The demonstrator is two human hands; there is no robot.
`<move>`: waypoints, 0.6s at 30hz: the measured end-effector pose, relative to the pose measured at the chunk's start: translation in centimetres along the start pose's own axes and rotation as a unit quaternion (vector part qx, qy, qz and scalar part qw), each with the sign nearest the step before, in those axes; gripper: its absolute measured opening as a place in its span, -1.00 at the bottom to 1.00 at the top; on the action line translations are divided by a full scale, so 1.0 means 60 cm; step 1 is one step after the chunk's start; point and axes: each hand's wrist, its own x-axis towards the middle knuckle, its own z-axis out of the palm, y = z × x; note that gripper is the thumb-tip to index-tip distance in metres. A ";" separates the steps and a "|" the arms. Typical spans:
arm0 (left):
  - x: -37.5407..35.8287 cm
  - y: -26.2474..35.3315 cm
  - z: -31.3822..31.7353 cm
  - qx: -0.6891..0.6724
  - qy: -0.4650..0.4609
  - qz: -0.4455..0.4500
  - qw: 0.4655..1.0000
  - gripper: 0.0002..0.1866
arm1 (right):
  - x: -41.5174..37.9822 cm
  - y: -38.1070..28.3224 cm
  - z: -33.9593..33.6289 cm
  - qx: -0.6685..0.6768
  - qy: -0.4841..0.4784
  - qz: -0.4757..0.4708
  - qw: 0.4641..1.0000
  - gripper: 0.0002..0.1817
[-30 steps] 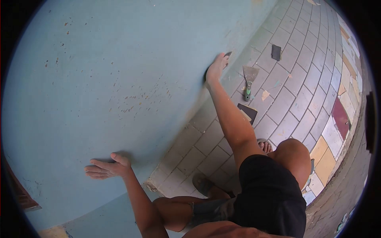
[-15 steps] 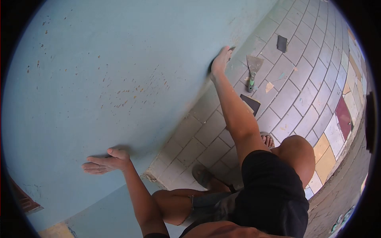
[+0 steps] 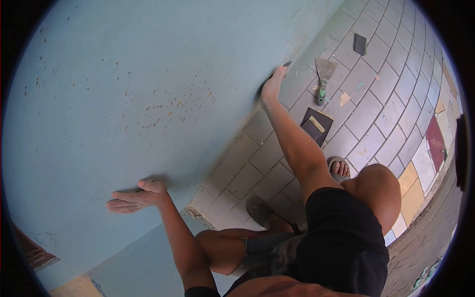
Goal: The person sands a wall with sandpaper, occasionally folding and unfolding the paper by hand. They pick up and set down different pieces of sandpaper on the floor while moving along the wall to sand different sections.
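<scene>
My left hand (image 3: 138,198) rests against the blue painted wall (image 3: 163,59), its fingers stretched out and nothing held. Farther along, low on the same wall near the floor, my right hand (image 3: 273,85) presses a dark piece of sandpaper (image 3: 287,64) to the surface. Only a corner of that sheet shows past the fingers; the rest is hidden by the hand. Chipped spots of paint (image 3: 170,106) mark the wall between the two hands.
On the tiled floor (image 3: 366,104) lie a scraper (image 3: 324,79) with a green and grey handle, a dark sheet (image 3: 321,119) with a tan strip on it, and a smaller dark sheet (image 3: 359,44). Paint flakes (image 3: 344,99) are scattered about. My sandalled feet are below.
My right hand has slid slightly down and back along the wall, with less of the sandpaper showing. The left hand stays on the wall. The view has shifted a little.
</scene>
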 end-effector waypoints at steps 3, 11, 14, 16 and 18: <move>0.000 0.017 0.005 -0.009 0.009 -0.013 1.000 -0.22 | -0.119 0.034 0.014 -0.098 -0.038 0.003 0.994 -0.13; -0.002 0.002 0.002 -0.006 0.007 0.023 1.000 -0.22 | -0.132 0.018 0.039 -0.149 0.015 0.014 0.989 -0.15; -0.004 0.007 0.004 -0.002 0.006 0.014 1.000 -0.22 | -0.063 0.004 0.024 -0.042 0.027 0.011 0.999 -0.17; -0.001 0.016 0.008 -0.005 0.007 0.006 1.000 -0.22 | -0.180 0.023 0.049 -0.130 0.006 0.023 0.991 -0.17; -0.005 0.020 0.004 -0.002 0.005 0.004 1.000 -0.22 | -0.380 0.025 0.075 -0.187 -0.113 0.143 0.965 -0.09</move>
